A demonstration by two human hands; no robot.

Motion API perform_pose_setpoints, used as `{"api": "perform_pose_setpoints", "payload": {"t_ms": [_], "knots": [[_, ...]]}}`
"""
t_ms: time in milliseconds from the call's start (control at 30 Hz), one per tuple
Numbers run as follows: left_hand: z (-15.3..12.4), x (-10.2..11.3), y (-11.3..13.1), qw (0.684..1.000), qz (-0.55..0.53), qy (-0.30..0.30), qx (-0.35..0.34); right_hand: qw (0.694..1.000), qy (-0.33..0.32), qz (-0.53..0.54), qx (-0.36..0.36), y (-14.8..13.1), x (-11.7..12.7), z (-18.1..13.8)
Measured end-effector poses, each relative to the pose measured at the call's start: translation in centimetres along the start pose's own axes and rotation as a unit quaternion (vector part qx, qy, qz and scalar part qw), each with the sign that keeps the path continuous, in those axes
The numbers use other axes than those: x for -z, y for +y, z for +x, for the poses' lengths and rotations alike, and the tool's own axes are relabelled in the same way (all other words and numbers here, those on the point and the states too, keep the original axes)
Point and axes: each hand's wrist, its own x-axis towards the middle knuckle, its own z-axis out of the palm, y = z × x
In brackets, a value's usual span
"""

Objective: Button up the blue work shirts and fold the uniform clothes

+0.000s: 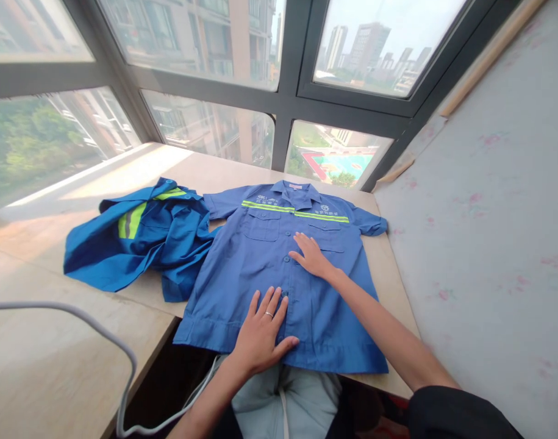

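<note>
A blue short-sleeved work shirt (260, 268) with a yellow-green reflective stripe across the chest lies face up and spread flat on the wooden sill (45, 353). My left hand (261, 332) rests flat on its lower front near the hem, fingers spread, a ring on one finger. My right hand (311, 255) lies flat, fingers stretched out, on the button line at mid-chest. Neither hand holds anything.
A second blue garment (141, 241) with reflective stripes lies crumpled to the left of the shirt, touching it. A grey cable (100, 332) curves over the sill's near left part. Large windows stand behind, and a pale patterned wall (489, 213) rises on the right.
</note>
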Motion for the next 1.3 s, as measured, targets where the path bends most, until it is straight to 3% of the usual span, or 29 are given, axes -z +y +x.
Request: {"api": "perform_pose_setpoints", "payload": {"t_ms": [133,267,500,767,1300], "knots": [[0.1,0.5,-0.6,0.999,-0.048,-0.021,-0.014,0.991,0.001,0.081,0.103,-4.2,-0.4,-6.1],[-0.3,1.5,-1.1,0.992,-0.113,-0.048,-0.029,0.980,-0.023,0.139,0.144,-7.5,-0.2,-10.8],[-2.1,2.3,-0.5,0.984,-0.163,-0.065,-0.011,0.971,-0.062,0.134,0.188,-9.3,-0.2,-15.5],[-2.0,1.8,0.3,0.983,-0.179,-0.035,0.025,0.982,-0.086,0.034,0.165,-9.2,0.5,-15.8],[-2.5,2.5,0.8,0.980,-0.189,-0.032,0.044,0.958,-0.093,-0.036,0.268,-10.4,1.3,-13.0]]}}
